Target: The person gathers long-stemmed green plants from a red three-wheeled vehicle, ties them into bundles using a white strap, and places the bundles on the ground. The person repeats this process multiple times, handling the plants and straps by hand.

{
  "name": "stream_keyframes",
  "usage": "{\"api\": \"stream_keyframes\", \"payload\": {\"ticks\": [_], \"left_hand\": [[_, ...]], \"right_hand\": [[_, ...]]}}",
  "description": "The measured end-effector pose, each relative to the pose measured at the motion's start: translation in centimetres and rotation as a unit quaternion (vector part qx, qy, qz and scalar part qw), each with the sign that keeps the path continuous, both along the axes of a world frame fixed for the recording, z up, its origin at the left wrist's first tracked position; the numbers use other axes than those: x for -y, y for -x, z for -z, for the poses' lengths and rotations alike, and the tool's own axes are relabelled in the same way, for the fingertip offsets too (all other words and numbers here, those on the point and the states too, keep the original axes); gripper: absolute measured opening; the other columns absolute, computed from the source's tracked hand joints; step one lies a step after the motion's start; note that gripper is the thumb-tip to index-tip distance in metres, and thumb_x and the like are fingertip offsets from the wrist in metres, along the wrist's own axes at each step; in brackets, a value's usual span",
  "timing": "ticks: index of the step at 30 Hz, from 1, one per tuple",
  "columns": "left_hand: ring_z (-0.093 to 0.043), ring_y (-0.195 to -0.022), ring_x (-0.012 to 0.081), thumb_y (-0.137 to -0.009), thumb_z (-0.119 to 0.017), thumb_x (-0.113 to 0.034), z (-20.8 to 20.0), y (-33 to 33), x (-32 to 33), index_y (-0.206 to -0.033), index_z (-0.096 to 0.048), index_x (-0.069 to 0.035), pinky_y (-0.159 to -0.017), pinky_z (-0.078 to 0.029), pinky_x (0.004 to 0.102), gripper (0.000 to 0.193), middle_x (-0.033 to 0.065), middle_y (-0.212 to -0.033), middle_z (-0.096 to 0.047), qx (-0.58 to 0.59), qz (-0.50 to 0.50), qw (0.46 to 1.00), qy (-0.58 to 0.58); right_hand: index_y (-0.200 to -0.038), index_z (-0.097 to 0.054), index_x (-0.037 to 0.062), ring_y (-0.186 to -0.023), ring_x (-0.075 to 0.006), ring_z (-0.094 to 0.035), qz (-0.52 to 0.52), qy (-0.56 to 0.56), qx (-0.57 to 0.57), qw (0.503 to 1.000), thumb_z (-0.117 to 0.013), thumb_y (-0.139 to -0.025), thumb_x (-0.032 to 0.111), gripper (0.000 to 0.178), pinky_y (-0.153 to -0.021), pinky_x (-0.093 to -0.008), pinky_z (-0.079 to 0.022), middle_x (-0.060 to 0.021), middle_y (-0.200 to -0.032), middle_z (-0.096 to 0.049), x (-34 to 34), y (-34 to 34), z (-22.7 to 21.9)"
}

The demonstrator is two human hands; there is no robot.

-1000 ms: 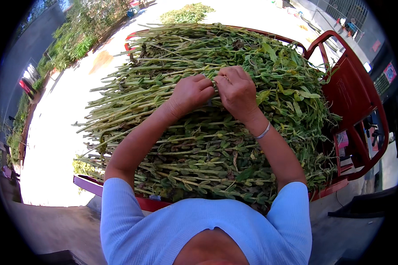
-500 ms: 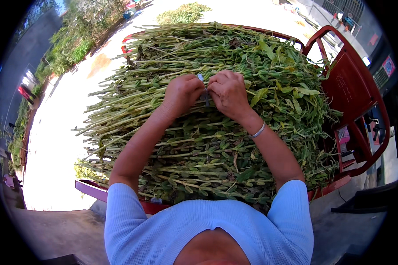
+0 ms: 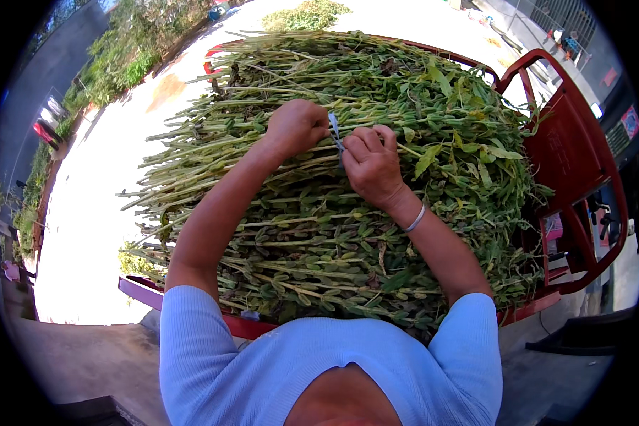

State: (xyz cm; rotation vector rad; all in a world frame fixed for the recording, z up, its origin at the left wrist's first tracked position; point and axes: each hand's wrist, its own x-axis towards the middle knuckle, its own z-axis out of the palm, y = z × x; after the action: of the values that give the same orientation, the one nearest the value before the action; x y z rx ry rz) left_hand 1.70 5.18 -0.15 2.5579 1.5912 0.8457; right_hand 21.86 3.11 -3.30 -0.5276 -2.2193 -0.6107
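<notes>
Cut green stalks with seed pods [image 3: 319, 238], which look like sesame, lie in a thick heap, cut ends to the left and leafy tops to the right. Over the middle of the heap, a pale bluish strip of cloth or plastic [image 3: 335, 126] runs between my hands. My left hand [image 3: 296, 129] is closed, its fingers pinching the strip's upper part. Just to the right and slightly nearer, my right hand [image 3: 371, 167] has its fingers curled around the strip lower down. How the strip passes around the stalks is hidden.
The heap rests in a red metal cart bed, with a raised red end panel [image 3: 564, 153] at the right and a rail [image 3: 245, 326] close to my body. Another small green heap [image 3: 305, 15] lies on the bright ground beyond. Bushes [image 3: 131, 60] line the far left.
My hands have drawn slightly apart, the right one moving right and nearer, the left one rising a little. More of the strip now shows between them. The view has shifted slightly.
</notes>
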Motion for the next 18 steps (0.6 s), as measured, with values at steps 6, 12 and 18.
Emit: {"api": "stream_keyframes", "payload": {"ticks": [6,12,18], "left_hand": [[-0.059,-0.065,0.0309,-0.07,-0.07,-0.018,0.7,-1.0,1.3,-0.07,-0.061,-0.008,-0.059,-0.046,0.0433,0.013,0.0076,-0.07,-0.06,-0.027,-0.027,0.996,-0.076],[-0.06,-0.076,0.0309,-0.073,-0.069,-0.03,-0.3,0.4,0.9,-0.075,-0.066,-0.008,-0.068,-0.046,0.0434,0.022,0.0105,-0.074,-0.06,0.034,-0.035,0.998,0.038],[-0.058,-0.105,0.0306,-0.075,-0.069,-0.055,-1.3,0.7,-2.2,-0.122,-0.054,-0.003,-0.089,-0.046,0.0401,0.072,0.0174,-0.114,-0.06,-0.039,0.083,0.99,0.111]], "right_hand": [[-0.075,-0.059,0.0062,-0.094,-0.0218,-0.052,0.012,0.031,0.002,0.999,-0.057,-0.071,0.012,0.007,-0.091,-0.0442,-0.033,-0.0037,-0.087,-0.053,0.2,0.0,0.2],[-0.09,-0.062,0.0033,-0.103,-0.0244,-0.051,0.072,0.002,0.007,0.997,-0.061,-0.072,0.011,0.02,-0.091,-0.0435,-0.034,-0.0083,-0.095,-0.056,2.1,-1.0,-1.3],[-0.118,-0.05,-0.0049,-0.086,-0.0212,-0.063,-0.078,0.68,-0.192,0.704,-0.069,-0.082,0.023,0.05,-0.069,-0.0338,-0.051,-0.0144,-0.1,-0.059,7.5,-1.9,2.6]]}}
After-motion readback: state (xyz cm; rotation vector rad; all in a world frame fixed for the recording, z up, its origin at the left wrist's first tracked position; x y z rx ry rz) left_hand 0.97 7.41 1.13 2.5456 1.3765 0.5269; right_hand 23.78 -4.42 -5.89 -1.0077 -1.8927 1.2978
